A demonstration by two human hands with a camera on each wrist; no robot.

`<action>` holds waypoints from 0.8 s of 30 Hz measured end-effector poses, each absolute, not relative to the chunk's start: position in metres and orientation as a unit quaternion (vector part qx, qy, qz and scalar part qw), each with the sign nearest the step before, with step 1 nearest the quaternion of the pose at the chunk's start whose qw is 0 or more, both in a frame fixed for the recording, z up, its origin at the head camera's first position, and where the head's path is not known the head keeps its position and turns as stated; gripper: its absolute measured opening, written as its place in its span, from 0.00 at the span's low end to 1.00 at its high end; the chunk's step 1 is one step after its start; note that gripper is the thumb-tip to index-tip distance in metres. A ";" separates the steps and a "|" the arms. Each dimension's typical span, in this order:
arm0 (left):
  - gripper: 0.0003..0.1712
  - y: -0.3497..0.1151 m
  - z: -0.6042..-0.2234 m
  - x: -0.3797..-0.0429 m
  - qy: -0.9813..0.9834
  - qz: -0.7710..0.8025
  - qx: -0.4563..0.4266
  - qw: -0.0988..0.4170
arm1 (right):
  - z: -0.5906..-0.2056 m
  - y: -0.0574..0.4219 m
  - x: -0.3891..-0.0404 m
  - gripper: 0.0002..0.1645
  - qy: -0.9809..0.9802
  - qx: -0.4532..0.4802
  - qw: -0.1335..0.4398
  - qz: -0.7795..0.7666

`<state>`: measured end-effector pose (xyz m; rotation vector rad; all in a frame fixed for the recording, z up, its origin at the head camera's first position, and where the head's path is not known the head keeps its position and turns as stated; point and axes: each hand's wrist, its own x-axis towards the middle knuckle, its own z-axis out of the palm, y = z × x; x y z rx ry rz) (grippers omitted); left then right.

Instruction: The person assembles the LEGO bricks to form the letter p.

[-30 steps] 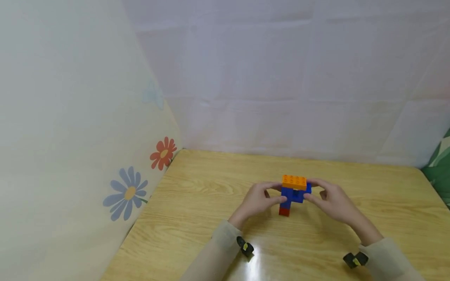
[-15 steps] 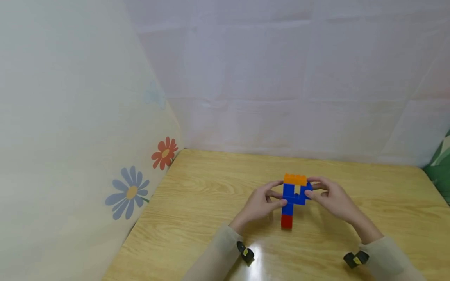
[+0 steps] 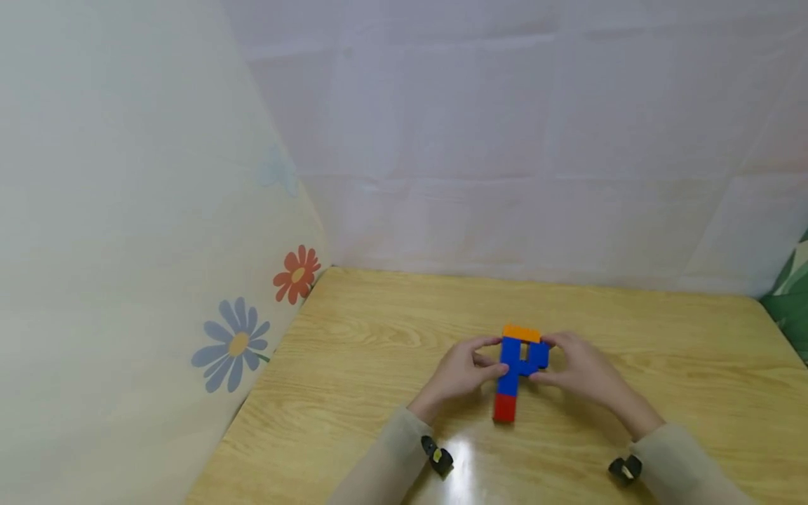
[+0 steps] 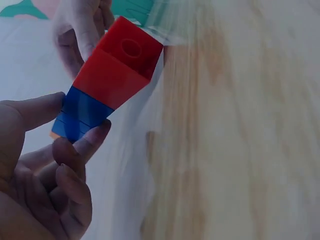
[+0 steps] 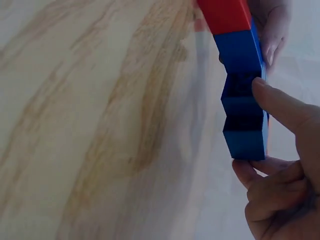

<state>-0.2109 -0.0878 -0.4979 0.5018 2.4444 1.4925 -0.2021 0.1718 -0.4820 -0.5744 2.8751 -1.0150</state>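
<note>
Both hands hold one build of toy building bricks, shaped like the letter P. Its stem is blue bricks (image 3: pixel 508 379), ending in a red brick (image 3: pixel 504 408) nearest the person. An orange brick (image 3: pixel 521 333) caps the far end, studs facing away. More blue bricks (image 3: pixel 538 356) form the loop on the right, with a small gap inside. My left hand (image 3: pixel 461 372) pinches the stem between thumb and fingers from the left. My right hand (image 3: pixel 582 370) grips the loop, thumb at its lower corner. In the left wrist view the red brick's hollow underside shows.
The build is held over a wood-grain table (image 3: pixel 353 365). A pale cloth wall (image 3: pixel 442 140) rises behind it, and another with printed flowers (image 3: pixel 238 344) stands on the left. Green leaf print (image 3: pixel 785 315) shows at the right edge.
The build has tilted back: its red end swung toward the person, its front face turned up and the orange studs turned away. Both hands moved slightly left, still holding it.
</note>
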 end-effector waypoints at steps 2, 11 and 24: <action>0.30 -0.090 -0.498 -0.211 0.852 0.481 0.171 0.117 | -0.486 0.170 -0.206 0.49 0.927 -0.189 0.038 -0.322; 0.34 -0.090 -0.503 -0.213 0.895 0.381 0.198 0.117 | -0.495 0.168 -0.215 0.48 0.922 -0.207 0.086 -0.315; 0.35 -0.087 -0.500 -0.210 0.921 0.313 0.212 0.092 | -0.493 0.171 -0.214 0.51 0.928 -0.215 0.091 -0.291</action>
